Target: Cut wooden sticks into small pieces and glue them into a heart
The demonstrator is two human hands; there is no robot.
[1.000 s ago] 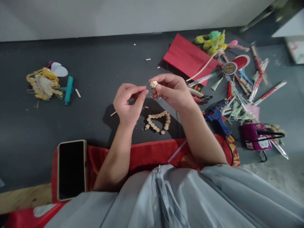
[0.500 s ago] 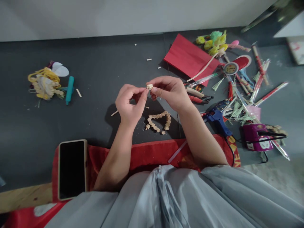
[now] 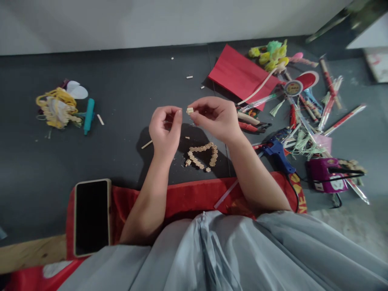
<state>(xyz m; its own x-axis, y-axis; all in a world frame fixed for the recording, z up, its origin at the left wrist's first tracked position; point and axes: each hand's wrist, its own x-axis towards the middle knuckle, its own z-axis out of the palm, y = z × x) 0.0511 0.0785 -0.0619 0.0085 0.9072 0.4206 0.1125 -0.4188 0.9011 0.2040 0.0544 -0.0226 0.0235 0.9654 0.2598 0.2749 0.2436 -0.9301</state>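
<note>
My right hand (image 3: 215, 117) pinches a small pale wooden piece (image 3: 190, 110) between thumb and fingertips, above the dark floor mat. My left hand (image 3: 165, 129) hovers just to its left with the fingers curled in; whether it holds anything I cannot tell. Below both hands, a heart-shaped outline of small wooden pieces (image 3: 202, 155) lies flat on the mat (image 3: 127, 101). A short wooden stick (image 3: 146, 144) rests left of my left wrist.
A phone (image 3: 91, 216) lies on red cloth (image 3: 188, 198) near my lap. A blue glue gun (image 3: 277, 151), purple tape dispenser (image 3: 327, 174), red paper (image 3: 241, 74) and tasselled sticks clutter the right. Yellow cord and a teal tool (image 3: 89, 115) sit at the left.
My right hand turned the wooden piece and lowered slightly. My left hand touched the piece half a second ago and has since drawn back a little to the left.
</note>
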